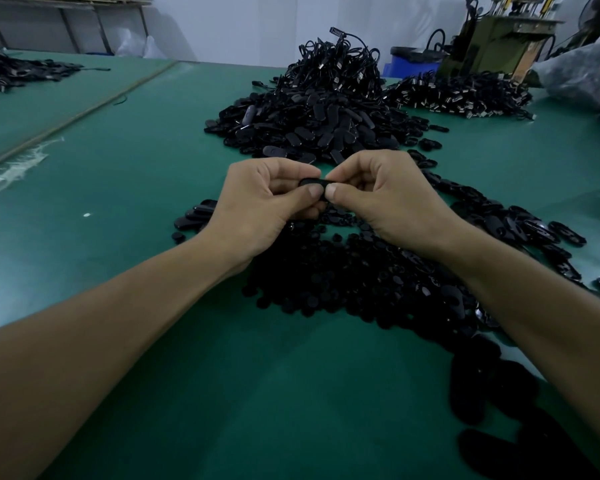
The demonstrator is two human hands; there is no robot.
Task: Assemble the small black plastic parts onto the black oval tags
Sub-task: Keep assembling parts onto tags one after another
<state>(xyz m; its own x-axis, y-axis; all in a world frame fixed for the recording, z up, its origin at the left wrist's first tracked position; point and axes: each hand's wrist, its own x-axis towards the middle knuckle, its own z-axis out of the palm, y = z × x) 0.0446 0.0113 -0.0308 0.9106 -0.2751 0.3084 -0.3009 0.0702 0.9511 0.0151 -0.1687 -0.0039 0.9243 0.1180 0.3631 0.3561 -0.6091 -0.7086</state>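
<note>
The left hand and right hand meet above the worktop, their fingers clamped on one black oval tag from either end. The thumbs hide whether a small part is seated yet. Beyond the fingers a heap of tags waits, and beneath them lie loose small black parts, so most of the job looks undone.

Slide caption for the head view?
One oval tag pinched between left hand and right hand, over piled black parts on green table.
</note>
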